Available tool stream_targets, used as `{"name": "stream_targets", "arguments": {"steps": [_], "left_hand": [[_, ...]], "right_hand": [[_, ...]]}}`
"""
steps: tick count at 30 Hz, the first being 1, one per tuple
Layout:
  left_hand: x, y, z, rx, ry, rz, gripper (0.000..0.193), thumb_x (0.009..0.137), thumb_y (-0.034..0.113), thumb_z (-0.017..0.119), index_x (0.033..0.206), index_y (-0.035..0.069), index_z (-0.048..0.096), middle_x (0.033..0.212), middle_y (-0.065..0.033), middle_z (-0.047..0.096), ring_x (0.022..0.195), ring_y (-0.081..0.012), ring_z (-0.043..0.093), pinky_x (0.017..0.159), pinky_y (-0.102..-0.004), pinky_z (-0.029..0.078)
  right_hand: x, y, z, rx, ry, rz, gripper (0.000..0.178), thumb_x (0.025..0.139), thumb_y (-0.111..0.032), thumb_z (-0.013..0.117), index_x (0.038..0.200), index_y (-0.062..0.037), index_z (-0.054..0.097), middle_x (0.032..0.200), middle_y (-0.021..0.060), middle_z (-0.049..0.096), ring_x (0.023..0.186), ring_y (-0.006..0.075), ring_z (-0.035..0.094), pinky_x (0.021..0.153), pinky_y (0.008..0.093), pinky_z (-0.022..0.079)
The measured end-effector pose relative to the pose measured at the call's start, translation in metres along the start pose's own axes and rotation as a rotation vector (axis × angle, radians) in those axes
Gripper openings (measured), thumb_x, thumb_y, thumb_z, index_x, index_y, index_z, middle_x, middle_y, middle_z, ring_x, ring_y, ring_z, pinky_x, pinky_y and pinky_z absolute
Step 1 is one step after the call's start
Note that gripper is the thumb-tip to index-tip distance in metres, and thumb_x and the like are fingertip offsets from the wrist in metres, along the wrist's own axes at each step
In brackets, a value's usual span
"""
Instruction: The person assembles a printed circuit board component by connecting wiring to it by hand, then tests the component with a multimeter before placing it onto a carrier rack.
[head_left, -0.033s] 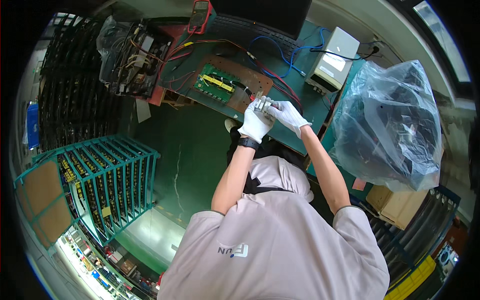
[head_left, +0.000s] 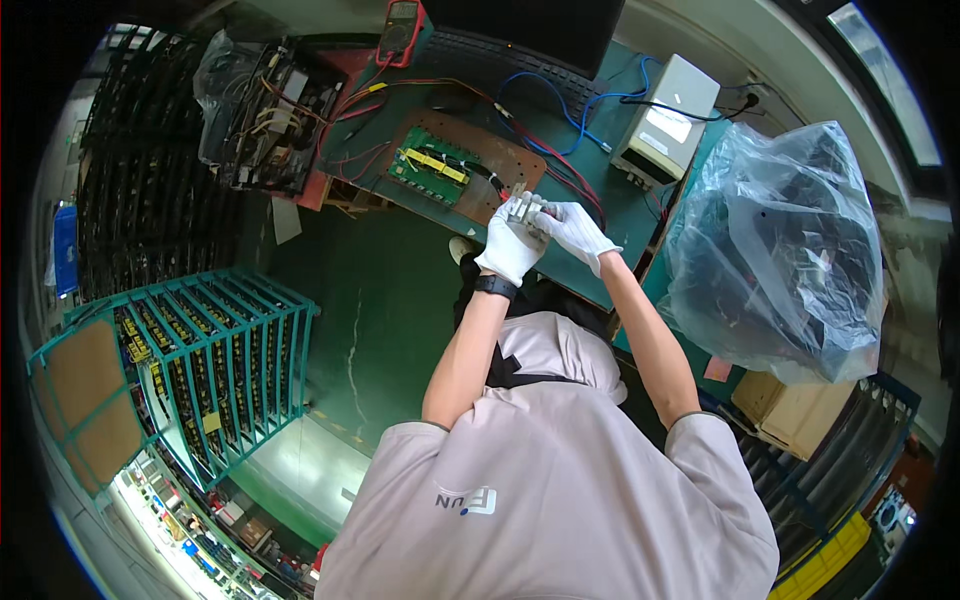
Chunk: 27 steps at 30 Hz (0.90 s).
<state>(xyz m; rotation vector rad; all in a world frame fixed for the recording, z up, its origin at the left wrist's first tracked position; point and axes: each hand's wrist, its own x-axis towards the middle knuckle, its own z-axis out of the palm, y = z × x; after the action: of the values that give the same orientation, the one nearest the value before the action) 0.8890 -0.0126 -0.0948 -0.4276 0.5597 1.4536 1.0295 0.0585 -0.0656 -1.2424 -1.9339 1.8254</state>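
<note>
Both my hands wear white gloves and meet over the near edge of the bench. My left hand (head_left: 512, 248) is closed round a small silvery metal piece (head_left: 518, 211), whose exact kind I cannot make out. From the right, my right hand (head_left: 578, 234) pinches at the same piece, its fingertips partly hidden. Just beyond the hands lies a green circuit board (head_left: 432, 172) with yellow parts, on a brown perforated plate (head_left: 515, 160). A dark cable with a red end (head_left: 497, 187) runs from the board toward my left hand.
A red multimeter (head_left: 401, 32), a keyboard (head_left: 480, 66) and a light grey box (head_left: 668, 118) stand at the back of the bench (head_left: 590, 270). Red and blue cables cross it. Plastic sheeting (head_left: 780, 250) covers something at right; a rack of boards (head_left: 215, 365) stands at left.
</note>
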Motion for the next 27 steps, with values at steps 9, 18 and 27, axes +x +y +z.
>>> {"name": "stream_targets", "arguments": {"steps": [9, 18, 27], "left_hand": [[-0.005, 0.002, 0.000, 0.080, -0.030, -0.027, 0.027, 0.103, 0.032, 0.046, 0.111, 0.015, 0.065, 0.101, -0.0018, 0.072, 0.091, -0.0196, 0.068, 0.075, -0.0313, 0.051], [-0.006, 0.000, 0.002, 0.041, -0.017, -0.024, 0.027, 0.103, 0.033, 0.047, 0.111, 0.014, 0.065, 0.102, -0.0040, 0.071, 0.093, -0.0222, 0.068, 0.080, -0.0336, 0.052], [-0.002, -0.002, -0.012, 0.225, -0.007, -0.021, 0.028, 0.103, 0.036, 0.051, 0.111, 0.013, 0.066, 0.107, -0.0025, 0.071, 0.100, -0.0221, 0.066, 0.092, -0.0396, 0.050]], "right_hand": [[0.008, 0.016, 0.014, 0.008, 0.039, -0.084, 0.040, 0.095, -0.037, 0.060, 0.093, 0.0024, 0.065, 0.074, 0.0123, 0.062, 0.069, 0.0166, 0.051, 0.068, 0.0356, 0.045], [0.000, 0.004, 0.015, 0.046, 0.050, -0.056, 0.039, 0.096, -0.036, 0.059, 0.099, 0.0031, 0.067, 0.075, 0.0127, 0.062, 0.071, 0.0144, 0.050, 0.069, 0.0354, 0.047], [0.004, 0.008, -0.002, 0.039, -0.027, 0.128, 0.045, 0.092, -0.038, 0.063, 0.085, 0.0055, 0.065, 0.072, 0.0060, 0.058, 0.071, 0.0127, 0.046, 0.068, 0.0327, 0.044]]}}
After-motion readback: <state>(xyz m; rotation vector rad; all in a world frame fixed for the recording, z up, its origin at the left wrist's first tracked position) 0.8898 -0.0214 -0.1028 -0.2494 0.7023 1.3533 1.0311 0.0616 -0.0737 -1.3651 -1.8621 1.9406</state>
